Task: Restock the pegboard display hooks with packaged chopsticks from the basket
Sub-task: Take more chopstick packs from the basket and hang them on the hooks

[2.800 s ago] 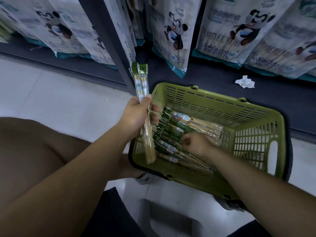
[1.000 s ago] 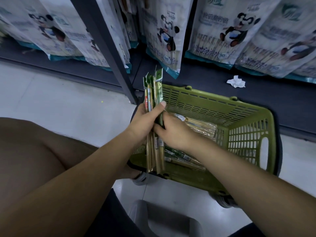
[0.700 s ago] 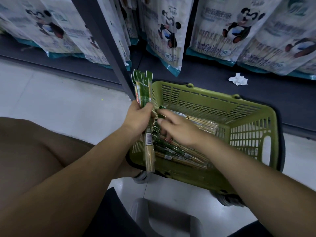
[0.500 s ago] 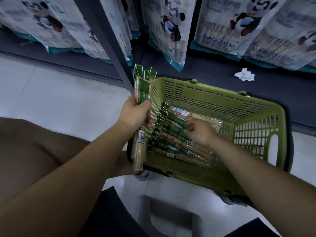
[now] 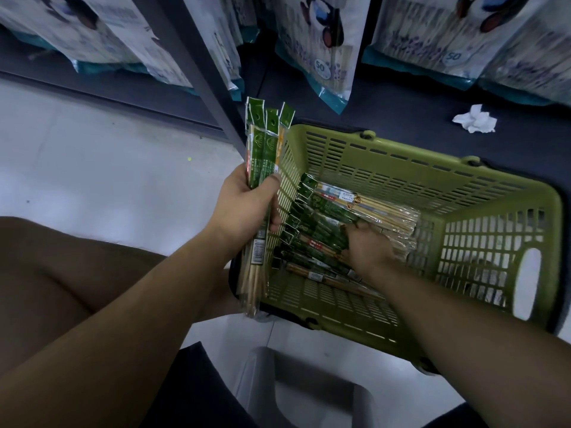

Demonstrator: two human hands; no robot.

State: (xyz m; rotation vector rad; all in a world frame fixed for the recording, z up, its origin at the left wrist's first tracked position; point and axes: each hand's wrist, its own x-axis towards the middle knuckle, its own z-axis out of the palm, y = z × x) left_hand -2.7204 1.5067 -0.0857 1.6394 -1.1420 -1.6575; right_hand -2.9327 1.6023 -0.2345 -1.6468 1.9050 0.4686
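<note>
A green plastic basket [image 5: 401, 162] stands on the floor against the shelf base. Several green-labelled chopstick packs [image 5: 324, 217] lie in a heap inside it, toward its left side. My left hand [image 5: 244, 208] grips a bundle of chopstick packs [image 5: 262, 149] upright at the basket's left rim, hang tabs pointing up. My right hand [image 5: 367, 248] is down in the basket, back toward me, its fingers curled onto a pack in the heap. Its fingertips are hidden among the packs. No pegboard hooks are in view.
Large panda-print bags [image 5: 324, 50] hang above the dark shelf base [image 5: 401, 112], where a crumpled white tissue [image 5: 474, 118] lies. A dark shelf post [image 5: 197, 63] slants down just left of the basket. A grey stool [image 5: 309, 390] sits below me, and my knee fills the left.
My right hand put a pack into the left hand's bundle, then went back down into the basket and now sits lower in the heap. The bundle in my left hand has grown.
</note>
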